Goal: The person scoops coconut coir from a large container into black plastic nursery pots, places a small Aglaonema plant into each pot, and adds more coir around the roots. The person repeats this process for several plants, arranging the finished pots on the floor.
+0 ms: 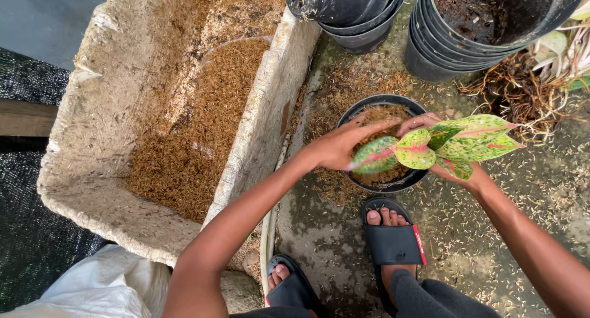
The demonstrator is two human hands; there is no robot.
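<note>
Plant [439, 144]: it has green leaves with pink lines and spots. It sits in the small black pot, over the brown husks, and leans to the right.
Pot [393, 184]: small, round and black. It stands on the ground, just past the person's feet. It is nearly full of husks.
Left hand [339, 147]: it lies open on the left side of the pot, fingers flat and pointing in at the husks by the plant. It grips nothing.
Right hand [430, 124]: it is under the leaves on the right side of the pot. The fingers curl in toward the plant's base. The leaves hide most of it, so I cannot tell if it grips the stem.
Husks [184, 146]: a big brown heap lies in the box. More are spilled on the ground around the pot.
Box [92, 109]: a big, rough, pale box to the left of the pot.
Stacked pots [442, 44]: two piles of black pots stand behind the small pot. The right pile has dark soil in its top pot.
Roots [522, 90]: a dry tangle lies beside the right pile.
Feet [393, 232]: in black sandals, close to the pot.
Ground [541, 189]: grey, wet and dotted with husks.
</note>
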